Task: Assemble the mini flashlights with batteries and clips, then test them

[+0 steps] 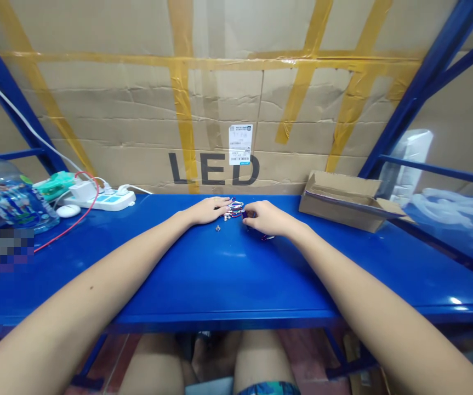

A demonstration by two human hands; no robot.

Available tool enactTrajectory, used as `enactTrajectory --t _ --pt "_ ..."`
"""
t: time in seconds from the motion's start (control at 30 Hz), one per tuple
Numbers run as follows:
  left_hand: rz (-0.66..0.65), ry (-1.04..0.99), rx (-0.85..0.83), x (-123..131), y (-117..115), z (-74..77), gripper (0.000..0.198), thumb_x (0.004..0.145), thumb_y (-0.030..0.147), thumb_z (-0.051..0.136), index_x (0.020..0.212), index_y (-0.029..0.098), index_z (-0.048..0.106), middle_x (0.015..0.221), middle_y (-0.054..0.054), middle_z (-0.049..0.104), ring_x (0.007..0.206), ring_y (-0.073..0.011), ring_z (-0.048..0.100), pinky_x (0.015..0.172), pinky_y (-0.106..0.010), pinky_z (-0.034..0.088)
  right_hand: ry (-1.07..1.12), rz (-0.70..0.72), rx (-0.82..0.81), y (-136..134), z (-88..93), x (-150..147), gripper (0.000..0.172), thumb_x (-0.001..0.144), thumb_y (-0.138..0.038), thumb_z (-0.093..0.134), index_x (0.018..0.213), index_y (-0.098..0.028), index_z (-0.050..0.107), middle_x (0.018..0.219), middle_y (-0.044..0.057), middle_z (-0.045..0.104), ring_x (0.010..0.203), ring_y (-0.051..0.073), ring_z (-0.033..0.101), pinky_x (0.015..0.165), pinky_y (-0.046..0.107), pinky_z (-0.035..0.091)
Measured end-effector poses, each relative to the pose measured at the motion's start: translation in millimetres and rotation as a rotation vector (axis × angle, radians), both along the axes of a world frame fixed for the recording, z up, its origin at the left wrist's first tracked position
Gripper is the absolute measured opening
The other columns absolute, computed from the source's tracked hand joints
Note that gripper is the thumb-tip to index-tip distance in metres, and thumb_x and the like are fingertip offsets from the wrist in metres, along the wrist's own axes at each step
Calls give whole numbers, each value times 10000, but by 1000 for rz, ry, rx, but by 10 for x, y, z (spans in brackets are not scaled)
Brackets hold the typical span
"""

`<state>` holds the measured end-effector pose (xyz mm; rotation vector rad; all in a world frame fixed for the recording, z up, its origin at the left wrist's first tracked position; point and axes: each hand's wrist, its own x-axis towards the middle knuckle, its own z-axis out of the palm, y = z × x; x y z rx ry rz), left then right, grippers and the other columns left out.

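Observation:
On the blue tabletop (228, 274), a small pile of shiny looped pieces (235, 207) in silver, red and purple lies between my hands. Their exact kind is too small to make out. My left hand (211, 210) rests flat at the pile's left side, fingers stretched out, fingertips touching or very close to it. My right hand (267, 217) is at the right side with thumb and fingers curled together; something dark purplish shows at the fingertips, mostly hidden. A small metal piece (218, 228) sits apart in front of the pile. Another thin coloured piece (267, 237) lies below my right hand.
An open cardboard box (338, 206) stands at right, near clear plastic wrapping (462, 214). At left are a white power strip (110, 201), a red cable (92, 206) and a large bottle (14, 192). A taped cardboard wall (137, 131) closes the back, between blue frame posts (421, 93).

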<state>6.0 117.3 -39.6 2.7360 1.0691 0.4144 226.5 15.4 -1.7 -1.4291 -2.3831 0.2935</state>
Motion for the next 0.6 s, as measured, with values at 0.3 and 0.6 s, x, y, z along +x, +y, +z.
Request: enactTrajectory --t 0.3,0.6 --pt "-8 -9 11 -37 -293 8 506 1001 465 360 1427 250 528 1550 -22 418 1448 -199 367 1223 -372 230 -8 -2 -55 -27 32 6 105 843 -205 592 744 -176 610 806 53 714 677 155 593 596 256 375" --pt "-14 -92 17 -42 -364 -49 510 997 451 377 1412 208 547 1526 -43 457 1436 -195 383 1224 -375 235 -15 16 -87 -57 67 19 114 852 -242 578 765 -181 618 785 34 714 658 147 602 582 252 388"
